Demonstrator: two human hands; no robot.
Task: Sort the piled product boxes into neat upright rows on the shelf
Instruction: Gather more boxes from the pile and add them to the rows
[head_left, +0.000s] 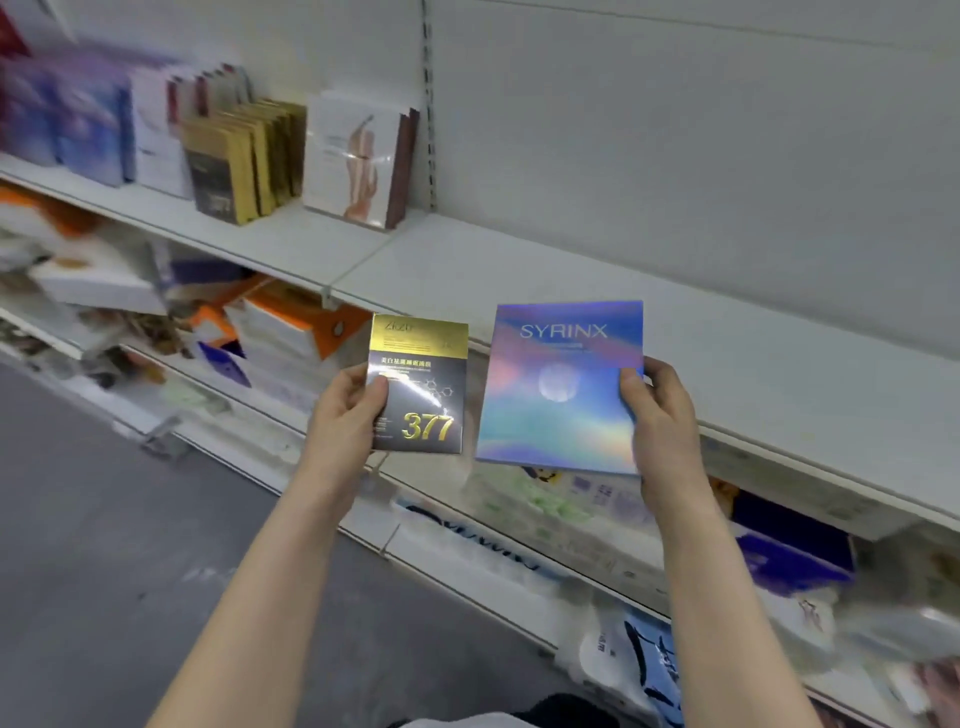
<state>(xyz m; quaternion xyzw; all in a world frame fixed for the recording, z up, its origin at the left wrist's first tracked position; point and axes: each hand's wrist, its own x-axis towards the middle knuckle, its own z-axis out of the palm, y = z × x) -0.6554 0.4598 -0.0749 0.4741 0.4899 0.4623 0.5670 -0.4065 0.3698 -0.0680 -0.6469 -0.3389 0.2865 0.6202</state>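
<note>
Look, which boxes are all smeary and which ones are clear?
In the head view, the gold-and-black box in the left hand and the blue SYRINX box in the right hand are sharp enough to read; the piled boxes at lower left and the purple boxes at far left smear with blur; a white glare streak crosses the gold-and-black box.

The white shelf (571, 280) carries upright rows of blue boxes (88, 130), gold boxes (234, 166) and white boxes (353, 156).
</note>
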